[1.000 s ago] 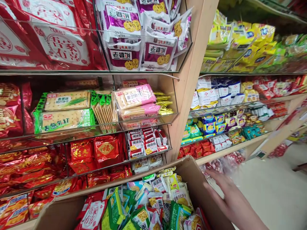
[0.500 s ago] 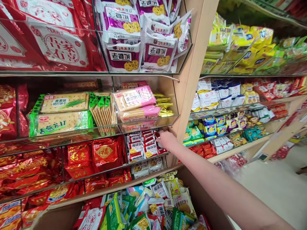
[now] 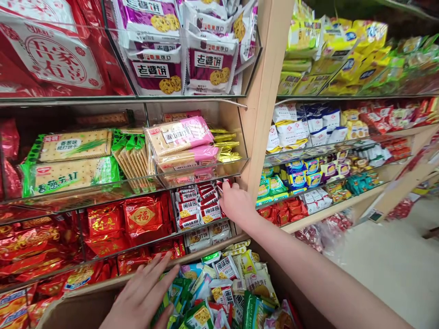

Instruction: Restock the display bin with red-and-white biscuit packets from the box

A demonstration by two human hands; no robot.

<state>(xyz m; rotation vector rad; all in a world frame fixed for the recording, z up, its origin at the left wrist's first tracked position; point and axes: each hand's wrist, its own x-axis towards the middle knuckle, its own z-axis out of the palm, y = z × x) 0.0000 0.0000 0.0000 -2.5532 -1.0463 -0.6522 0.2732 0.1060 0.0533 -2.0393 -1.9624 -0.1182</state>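
Observation:
My right hand (image 3: 238, 203) reaches into the right end of a small shelf compartment. Its fingers are closed at a small maroon-and-white snack packet (image 3: 220, 186), mostly hidden by the fingers. Beside it stand stacked maroon-and-white biscuit packets (image 3: 199, 208) in rows. My left hand (image 3: 142, 292) hovers at the lower left with fingers stretched out, holding nothing. It is over a cardboard box (image 3: 82, 306) filled with mixed snack packets (image 3: 222, 292), covering some of them.
Above the compartment lie pink-wrapped crackers (image 3: 181, 137) and green-wrapped crackers (image 3: 75, 171) behind clear plastic fronts. Red packets (image 3: 142, 217) fill the bins to the left. A wooden upright (image 3: 265, 100) divides this shelf from more snack shelves at right. Pale floor (image 3: 377, 260) shows beyond.
My left hand has come into view over the box from below. My right hand stays at the compartment, its fingers slightly further in. The view has shifted a little to the right.

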